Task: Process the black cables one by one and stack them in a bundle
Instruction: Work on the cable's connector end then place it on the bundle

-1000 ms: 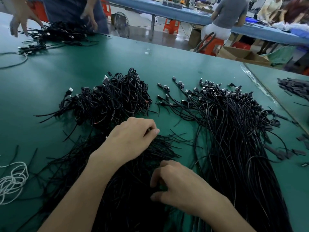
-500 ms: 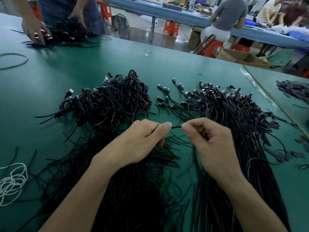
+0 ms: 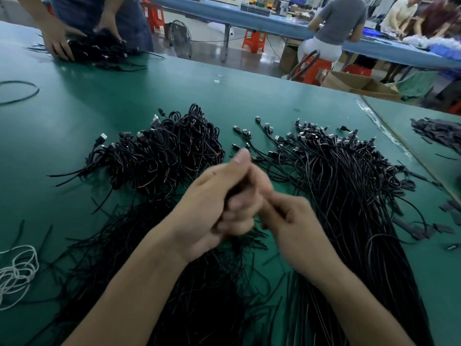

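Heap of loose black cables (image 3: 199,295) on green table (image 3: 249,96), nearest edge, beneath both forearms. White cord coil (image 3: 17,270) at left edge. Above heap: left hand (image 3: 219,203), thumb up, fingers curled round dark strand (image 3: 233,193). Right hand (image 3: 296,228) touching left, fingers curled, blurred; cannot tell what held. Right: straightened cable bundle (image 3: 349,196), USB plugs fanned at far end. Left-centre: tangled cable pile (image 3: 162,156). Far left: another person's hands (image 3: 57,43) on further cable heap (image 3: 99,48). Beyond table: cardboard box (image 3: 354,83).
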